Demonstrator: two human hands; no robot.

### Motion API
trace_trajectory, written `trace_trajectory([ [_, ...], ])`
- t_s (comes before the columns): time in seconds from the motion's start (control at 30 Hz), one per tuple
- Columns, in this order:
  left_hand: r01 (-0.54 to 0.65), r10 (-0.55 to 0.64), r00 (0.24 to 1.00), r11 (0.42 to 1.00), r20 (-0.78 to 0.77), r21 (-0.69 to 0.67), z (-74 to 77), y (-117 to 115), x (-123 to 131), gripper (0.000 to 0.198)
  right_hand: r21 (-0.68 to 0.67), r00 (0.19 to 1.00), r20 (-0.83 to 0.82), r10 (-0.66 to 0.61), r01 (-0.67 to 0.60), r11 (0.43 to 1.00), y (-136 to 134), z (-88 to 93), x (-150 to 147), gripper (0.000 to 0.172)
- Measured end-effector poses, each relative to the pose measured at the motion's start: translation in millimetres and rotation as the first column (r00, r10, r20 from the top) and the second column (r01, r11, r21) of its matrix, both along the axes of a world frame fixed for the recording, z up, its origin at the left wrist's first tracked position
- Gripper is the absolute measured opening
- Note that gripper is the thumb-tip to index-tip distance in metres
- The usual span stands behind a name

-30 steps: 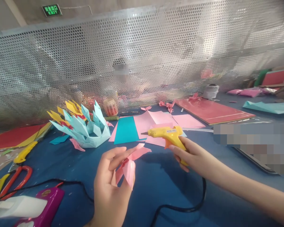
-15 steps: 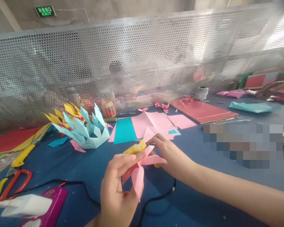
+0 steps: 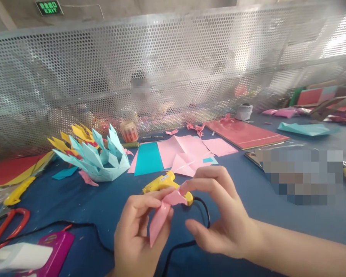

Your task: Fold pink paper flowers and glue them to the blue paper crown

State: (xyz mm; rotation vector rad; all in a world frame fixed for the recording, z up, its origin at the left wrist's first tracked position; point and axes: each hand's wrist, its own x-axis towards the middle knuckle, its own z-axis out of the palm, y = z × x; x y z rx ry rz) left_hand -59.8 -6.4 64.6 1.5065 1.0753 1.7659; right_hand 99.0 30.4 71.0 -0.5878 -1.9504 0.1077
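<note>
A folded pink paper piece (image 3: pixel 160 221) is pinched between the thumb and fingers of my left hand (image 3: pixel 137 234), low in the middle of the view. My right hand (image 3: pixel 223 215) is just right of it, thumb and fingers spread apart, its index fingertip at the paper's upper right petal. Behind both hands a yellow glue gun (image 3: pixel 161 182) lies on the blue table (image 3: pixel 265 238), its black cord running from the handle toward the front. Pink sheets (image 3: pixel 184 148) and a teal sheet (image 3: pixel 149 158) lie beyond the gun.
A light blue folded paper crown (image 3: pixel 111 173) stands at the left, before yellow folded paper (image 3: pixel 82 132). Red-handled scissors (image 3: pixel 23 223), a yellow cutter (image 3: pixel 19 192) and a purple power strip (image 3: pixel 56 254) lie at the lower left. A red board (image 3: pixel 245 132) lies at the back right, before a perforated metal screen (image 3: pixel 173 73).
My right hand has come back from the glue gun toward the pink paper, its fingers now spread. The pink piece is turned differently in my left hand. The view has shifted slightly.
</note>
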Motion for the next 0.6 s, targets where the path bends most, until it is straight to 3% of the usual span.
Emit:
trace_trajectory([
  [0.17,0.071,-0.074,0.992,0.997,-0.098,-0.033,-2.4,1,-6,0.015,0.036,0.991,0.006,-0.131,0.131,0.991,0,3.3,-2,0.019],
  [0.33,0.028,-0.032,0.993,0.999,-0.110,-0.035,-4.7,4,-4,0.012,0.101,0.983,0.093,-0.161,0.152,0.983,5,3.3,1,0.006],
  [0.6,0.129,-0.131,0.991,0.988,-0.022,-0.090,-2.8,5,-5,0.013,-0.090,0.995,-0.015,0.094,-0.095,0.991,13,0.5,5,0.012],
])
